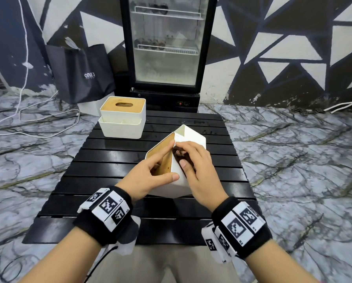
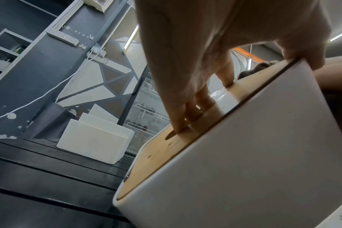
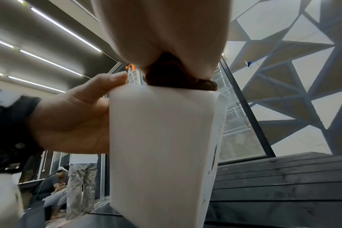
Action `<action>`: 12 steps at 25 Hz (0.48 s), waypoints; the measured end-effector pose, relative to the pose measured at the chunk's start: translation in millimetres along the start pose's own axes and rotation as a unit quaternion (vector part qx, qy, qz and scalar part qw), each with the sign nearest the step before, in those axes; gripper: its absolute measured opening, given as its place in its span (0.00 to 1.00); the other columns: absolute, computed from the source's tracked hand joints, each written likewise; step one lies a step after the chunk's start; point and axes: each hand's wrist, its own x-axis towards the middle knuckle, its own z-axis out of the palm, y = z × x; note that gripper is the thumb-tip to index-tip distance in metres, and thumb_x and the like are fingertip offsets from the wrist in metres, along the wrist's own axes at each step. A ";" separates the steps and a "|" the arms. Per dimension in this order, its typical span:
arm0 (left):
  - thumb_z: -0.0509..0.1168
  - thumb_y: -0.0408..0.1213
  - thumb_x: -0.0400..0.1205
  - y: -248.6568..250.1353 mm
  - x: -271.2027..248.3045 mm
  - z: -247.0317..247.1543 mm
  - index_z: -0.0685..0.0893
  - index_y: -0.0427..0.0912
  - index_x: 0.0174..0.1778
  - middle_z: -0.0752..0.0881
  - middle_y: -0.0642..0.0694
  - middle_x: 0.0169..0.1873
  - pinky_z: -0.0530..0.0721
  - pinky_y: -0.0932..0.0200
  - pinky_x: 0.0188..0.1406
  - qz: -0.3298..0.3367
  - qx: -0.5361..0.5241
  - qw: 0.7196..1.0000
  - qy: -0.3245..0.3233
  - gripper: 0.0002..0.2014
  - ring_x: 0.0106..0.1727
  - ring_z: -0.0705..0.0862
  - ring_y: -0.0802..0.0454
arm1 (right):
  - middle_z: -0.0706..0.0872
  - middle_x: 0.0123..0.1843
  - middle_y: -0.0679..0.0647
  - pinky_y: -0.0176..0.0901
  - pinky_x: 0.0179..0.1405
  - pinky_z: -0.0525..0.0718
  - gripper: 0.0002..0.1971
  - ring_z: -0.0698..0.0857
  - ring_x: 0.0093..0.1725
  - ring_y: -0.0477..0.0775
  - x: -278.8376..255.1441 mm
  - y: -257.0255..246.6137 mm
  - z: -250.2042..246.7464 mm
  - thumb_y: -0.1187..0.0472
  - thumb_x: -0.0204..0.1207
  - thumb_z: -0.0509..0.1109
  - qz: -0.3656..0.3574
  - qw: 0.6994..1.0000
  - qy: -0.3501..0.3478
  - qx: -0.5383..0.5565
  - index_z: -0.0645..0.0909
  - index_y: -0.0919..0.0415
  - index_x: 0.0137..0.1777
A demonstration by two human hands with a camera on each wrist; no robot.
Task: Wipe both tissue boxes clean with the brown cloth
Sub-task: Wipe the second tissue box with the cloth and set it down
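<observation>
At the frame's centre, the left hand (image 1: 148,174) is gripping the tilted white tissue box with wooden lid (image 1: 191,135), fingers hooked in its slot. The right hand (image 1: 197,170) is clutching the crumpled brown cloth (image 1: 179,153) against the box's side. A second white tissue box with wooden lid (image 1: 123,117) is sitting upper left on the black slatted desk (image 1: 109,160).

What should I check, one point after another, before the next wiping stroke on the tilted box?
1. Left hand holds the near tissue box firmly, fingers in the wooden lid's slot, thumb on the white side: ok.
2. Brown cloth is bunched in the right hand and pressed on the box's white wall: ok.
3. Box is tipped with a lower edge on the black slatted table: ok.
4. Wall is clean: not ok, dark specks along one edge in the right wrist view.
5. Far tissue box stands upright, untouched: ok.
6. Far box already wiped: cannot tell.
</observation>
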 end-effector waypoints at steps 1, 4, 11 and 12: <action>0.74 0.42 0.73 -1.0 0.0 -0.7 0.64 0.74 0.71 0.78 0.72 0.49 0.74 0.77 0.57 0.002 0.000 1.000 0.001 0.37 0.48 0.78 0.76 | 0.71 0.63 0.38 0.28 0.69 0.61 0.19 0.67 0.65 0.40 1.4 -0.4 0.6 0.61 0.79 0.57 0.004 1.000 0.000 0.002 0.72 0.51 0.69; 0.74 0.45 0.73 -3.0 -0.9 -2.3 0.63 0.77 0.71 0.80 0.67 0.56 0.75 0.73 0.60 -0.001 -0.007 1.000 -0.005 0.37 0.53 0.79 0.72 | 0.71 0.63 0.39 0.26 0.68 0.60 0.19 0.67 0.66 0.40 -5.6 -3.6 5.8 0.58 0.79 0.56 -0.002 1.000 -0.004 0.003 0.71 0.51 0.69; 0.76 0.55 0.65 -3.8 -0.7 -2.0 0.64 0.78 0.70 0.80 0.70 0.50 0.76 0.70 0.59 -0.005 -0.006 1.000 -0.011 0.40 0.52 0.80 0.67 | 0.75 0.63 0.45 0.28 0.67 0.62 0.18 0.69 0.65 0.44 8.6 -0.1 0.1 0.59 0.79 0.56 0.003 1.000 -0.017 -0.001 0.73 0.52 0.68; 0.75 0.57 0.64 -4.3 -0.3 -1.2 0.64 0.77 0.70 0.80 0.69 0.50 0.76 0.68 0.61 -0.006 -0.005 1.000 -0.009 0.40 0.54 0.80 0.64 | 0.75 0.63 0.46 0.29 0.67 0.62 0.18 0.69 0.65 0.45 13.5 0.2 -0.8 0.60 0.78 0.57 0.013 1.000 -0.012 -0.001 0.73 0.52 0.67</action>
